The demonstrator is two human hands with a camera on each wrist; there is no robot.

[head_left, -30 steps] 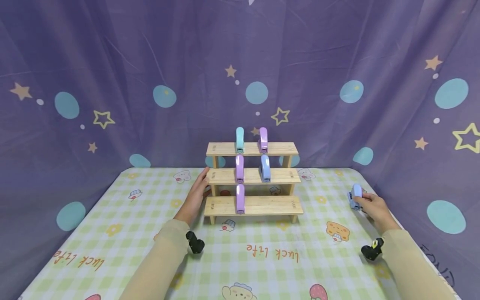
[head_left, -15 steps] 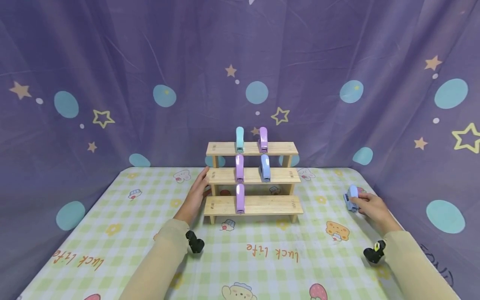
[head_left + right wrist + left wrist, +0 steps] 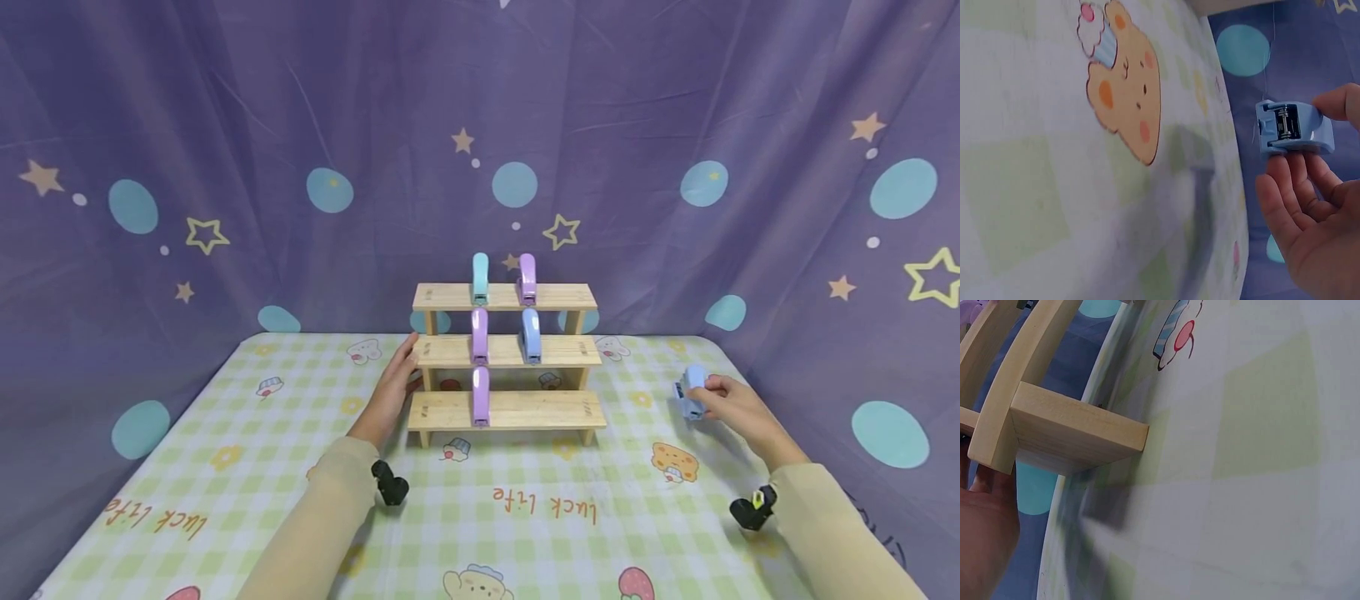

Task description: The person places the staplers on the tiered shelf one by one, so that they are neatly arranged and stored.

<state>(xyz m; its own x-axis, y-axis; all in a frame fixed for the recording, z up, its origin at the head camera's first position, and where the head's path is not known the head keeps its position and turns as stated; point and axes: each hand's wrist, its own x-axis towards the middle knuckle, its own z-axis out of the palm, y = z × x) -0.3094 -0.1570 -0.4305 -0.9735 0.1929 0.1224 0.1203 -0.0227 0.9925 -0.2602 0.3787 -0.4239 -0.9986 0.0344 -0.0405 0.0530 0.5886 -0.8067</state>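
Note:
My right hand [image 3: 738,408] pinches a light blue stapler [image 3: 690,392] over the right side of the table. The right wrist view has the stapler [image 3: 1294,128] between thumb and fingers, its spring end showing. My left hand [image 3: 388,398] touches the left side of a three-step wooden rack [image 3: 547,411]; part of its fingers is hidden behind the rack [image 3: 1079,425] in the left wrist view. On the top step stand a teal stapler [image 3: 480,279] and a purple stapler [image 3: 527,281]. The middle step bears a purple stapler [image 3: 479,337] and a blue stapler [image 3: 531,337]. One purple stapler [image 3: 481,397] stands on the bottom step.
A green-and-white checked tablecloth [image 3: 420,542] with cartoon prints covers the table. Behind and at both sides hangs a purple curtain [image 3: 420,92] with stars and dots. A black wrist mount [image 3: 752,508] sits by the right sleeve, another mount [image 3: 390,483] by the left.
My right hand has shifted a little to the left with the blue stapler, toward the rack. The left hand and the staplers on the rack stay where they were.

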